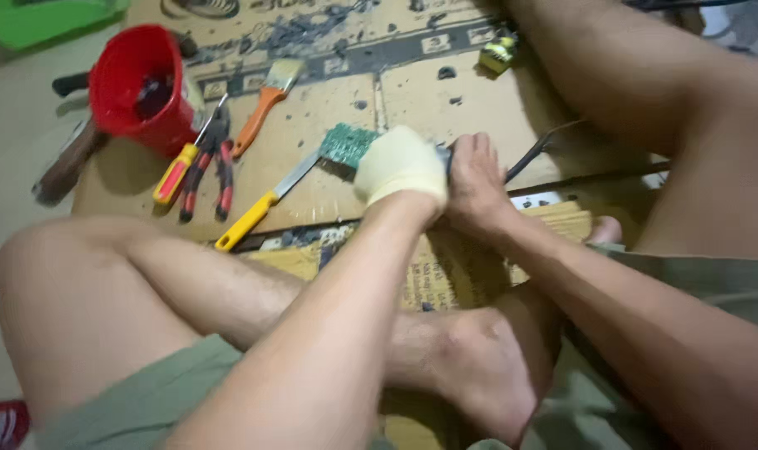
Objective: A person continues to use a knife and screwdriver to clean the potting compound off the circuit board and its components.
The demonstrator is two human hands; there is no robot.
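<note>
Keep your gloved left hand [400, 169] clamped on the green circuit board [346, 143] at the cardboard's [412, 92] centre, your bare right hand [476, 179] gripping the dark tool [531, 155] pointing to 2 o'clock, and work steadily.

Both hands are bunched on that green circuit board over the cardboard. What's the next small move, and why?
Probably steady the circuit board flat with the gloved left hand before working further. Only one end of the board shows past the glove, the bare right hand is pressed tight against the left, and what it grips is hidden. The yellow-handled scraper lies beside the board, apparently free.
</note>
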